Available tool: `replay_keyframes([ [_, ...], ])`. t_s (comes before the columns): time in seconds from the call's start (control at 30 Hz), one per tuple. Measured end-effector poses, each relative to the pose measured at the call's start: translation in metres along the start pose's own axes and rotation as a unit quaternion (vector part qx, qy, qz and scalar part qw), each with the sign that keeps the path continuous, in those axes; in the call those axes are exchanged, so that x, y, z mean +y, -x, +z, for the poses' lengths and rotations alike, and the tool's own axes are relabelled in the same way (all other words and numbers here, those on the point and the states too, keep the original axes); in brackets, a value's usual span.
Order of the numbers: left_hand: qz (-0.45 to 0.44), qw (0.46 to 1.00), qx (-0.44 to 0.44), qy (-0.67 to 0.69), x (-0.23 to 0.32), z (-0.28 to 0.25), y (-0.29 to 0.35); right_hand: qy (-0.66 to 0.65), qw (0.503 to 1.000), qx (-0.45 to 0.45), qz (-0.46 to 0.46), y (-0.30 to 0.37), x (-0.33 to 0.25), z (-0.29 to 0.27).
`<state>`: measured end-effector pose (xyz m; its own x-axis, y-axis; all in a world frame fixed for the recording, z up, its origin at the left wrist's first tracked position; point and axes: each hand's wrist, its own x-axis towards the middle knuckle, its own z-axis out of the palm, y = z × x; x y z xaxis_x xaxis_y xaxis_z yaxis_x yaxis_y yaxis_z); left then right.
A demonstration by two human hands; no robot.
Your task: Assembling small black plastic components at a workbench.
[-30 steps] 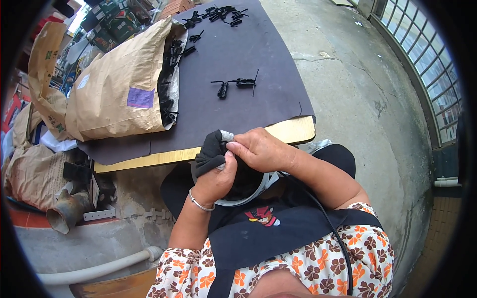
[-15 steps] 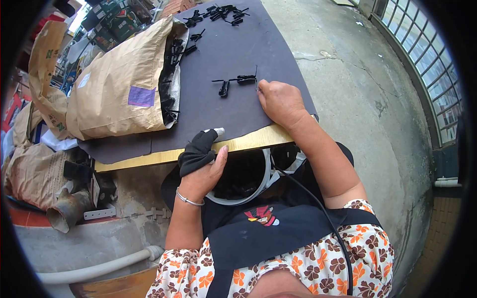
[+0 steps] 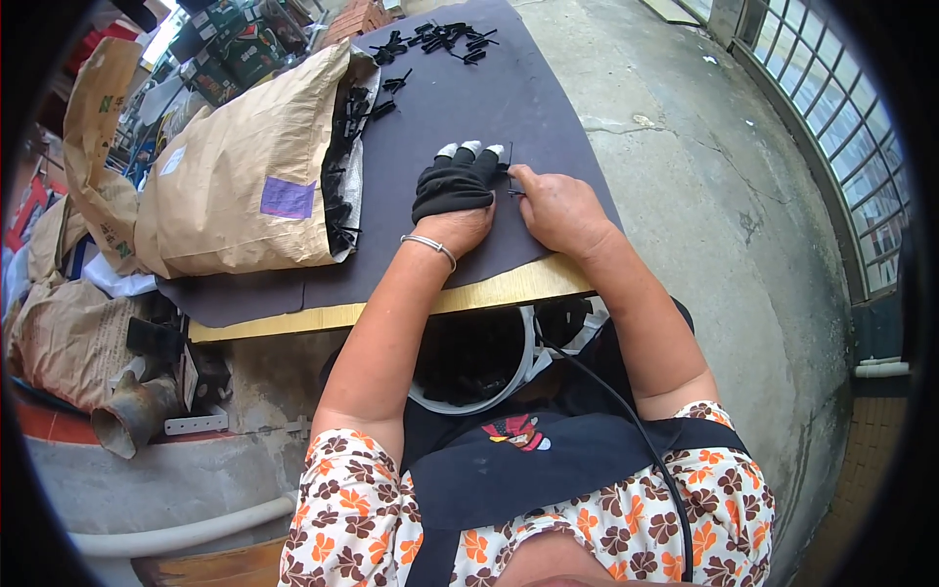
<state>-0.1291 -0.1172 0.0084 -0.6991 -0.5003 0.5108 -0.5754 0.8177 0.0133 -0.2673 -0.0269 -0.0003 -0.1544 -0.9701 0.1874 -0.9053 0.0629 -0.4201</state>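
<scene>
My left hand (image 3: 458,196), in a black glove with white fingertips, lies palm down on the dark table mat, its fingers stretched forward and slightly apart. It covers the spot where small black parts lie, so they are mostly hidden. Close beside it, my right hand (image 3: 567,207) is bare, with thumb and forefinger pinched at a small black part with thin pins (image 3: 512,176). Only the end and a thin upright pin of that part show between the two hands.
A large brown paper sack (image 3: 230,161) of black parts lies open on the table's left. More black parts (image 3: 445,39) are heaped at the far end. Below the table's yellow front edge (image 3: 509,286), a white-rimmed bucket (image 3: 525,362) holds dark pieces. A black cable (image 3: 626,406) crosses my apron.
My left hand has moved from the table's front edge forward and right onto the mat, over the black parts. My right hand stays nearly in place at the pinned part.
</scene>
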Motion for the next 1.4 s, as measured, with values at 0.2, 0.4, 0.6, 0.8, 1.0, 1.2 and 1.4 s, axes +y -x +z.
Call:
replay_keyframes([
  [0.2,0.031,0.992,-0.101,0.075,0.009,-0.003,0.010,-0.138,0.986,0.084,0.032,0.005,0.011,-0.006],
  [0.4,0.091,0.980,0.051,0.169,0.009,-0.023,0.042,-0.390,0.921,-0.017,0.001,0.015,-0.005,-0.003],
  [0.6,0.108,0.985,0.093,0.099,0.014,-0.039,0.057,-0.591,0.806,-0.019,-0.027,0.024,-0.019,0.005],
  [0.8,-0.035,0.979,0.104,0.173,0.025,-0.051,0.085,-0.364,0.898,0.112,-0.220,0.036,-0.028,0.008],
  [1.0,-0.246,0.890,0.013,0.384,0.036,-0.069,0.096,-0.273,0.897,0.197,-0.288,0.043,-0.039,0.008],
  [1.2,-0.261,0.793,0.020,0.550,0.040,-0.063,0.107,-0.397,0.848,0.076,-0.342,0.052,-0.056,0.007],
  [1.4,-0.119,0.846,-0.067,0.515,0.045,-0.081,0.102,-0.487,0.866,-0.004,-0.113,0.055,-0.055,0.009],
])
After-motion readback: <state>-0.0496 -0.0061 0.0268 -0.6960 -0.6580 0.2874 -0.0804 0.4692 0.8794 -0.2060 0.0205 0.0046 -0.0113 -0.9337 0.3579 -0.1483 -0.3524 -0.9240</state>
